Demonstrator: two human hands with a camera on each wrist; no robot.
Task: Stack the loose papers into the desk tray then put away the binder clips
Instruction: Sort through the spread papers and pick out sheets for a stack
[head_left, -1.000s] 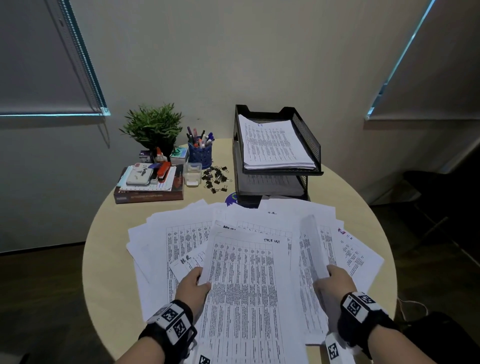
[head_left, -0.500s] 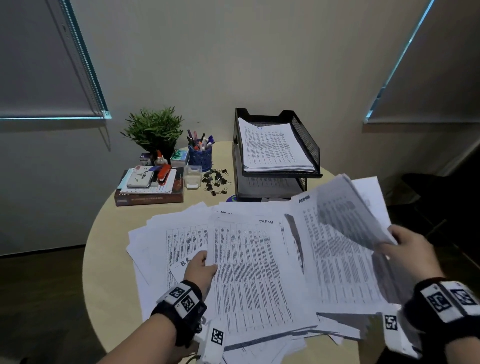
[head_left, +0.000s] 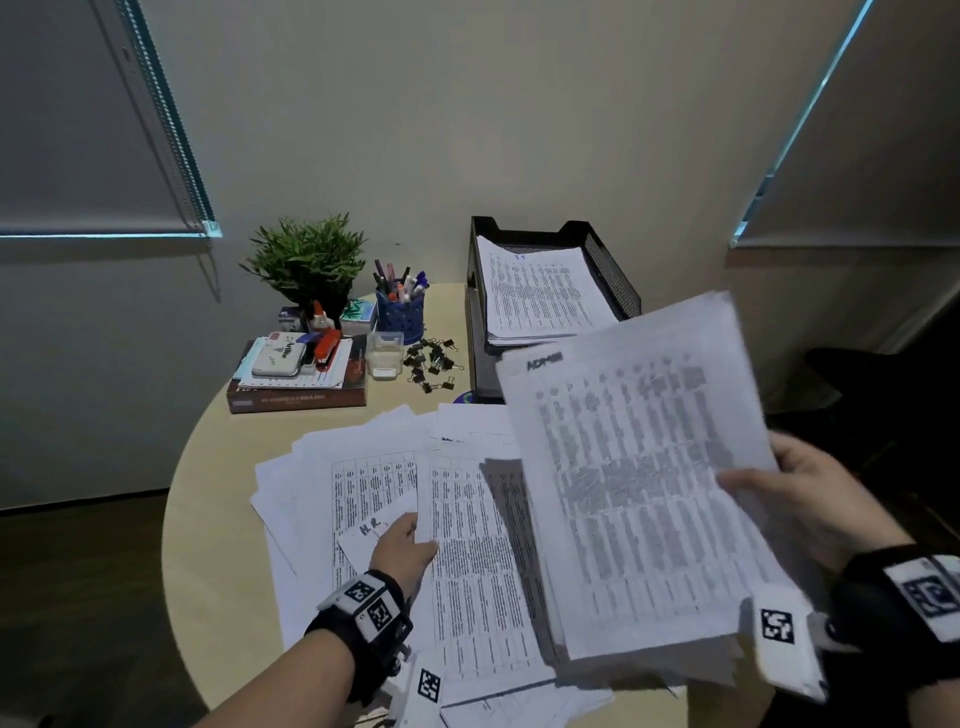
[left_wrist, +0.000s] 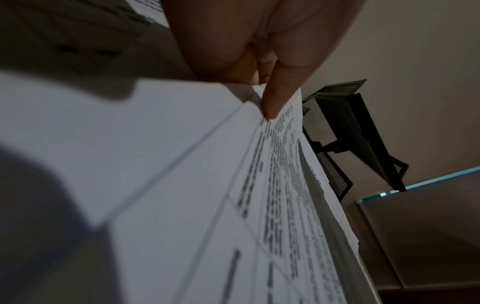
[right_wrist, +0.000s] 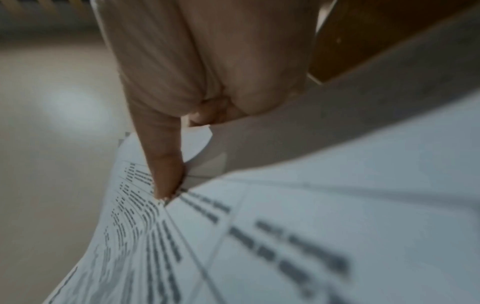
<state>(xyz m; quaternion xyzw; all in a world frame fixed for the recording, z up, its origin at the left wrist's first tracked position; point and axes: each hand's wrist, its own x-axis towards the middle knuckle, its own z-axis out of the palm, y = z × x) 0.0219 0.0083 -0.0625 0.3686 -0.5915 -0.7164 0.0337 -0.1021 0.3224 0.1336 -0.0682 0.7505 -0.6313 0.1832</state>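
Up it goes! The right hand (head_left: 810, 499) has swept a thick sheaf of printed white sheets (head_left: 639, 467) clear off the round pale wooden counter (head_left: 208, 519); a second ago that hand was only pinching their edge down among the scattered pile. Its grip is clamped on the sheaf's right edge, thumb on top and fingers (right_wrist: 166, 164) pinching underneath, and the sheets hang tilted over the counter's right edge, just in front of the black mesh two-tier desk tray (head_left: 613, 275) at the far edge.

The left hand (head_left: 402, 545) has stayed low, and the left wrist view shows a fingertip (left_wrist: 272, 102) on the edge of the loose printed papers spread across the counter (head_left: 374, 493); whether that grip is pinching or merely pressing, I cannot tell.

So one bundle looks bound for the tray, whose top tier already carries a stack. Plenty of paper remains fanned out, and the small black binder clips (head_left: 431, 361) sit untouched in a heap beside the clear little plastic box (head_left: 384, 356), near the far edge.
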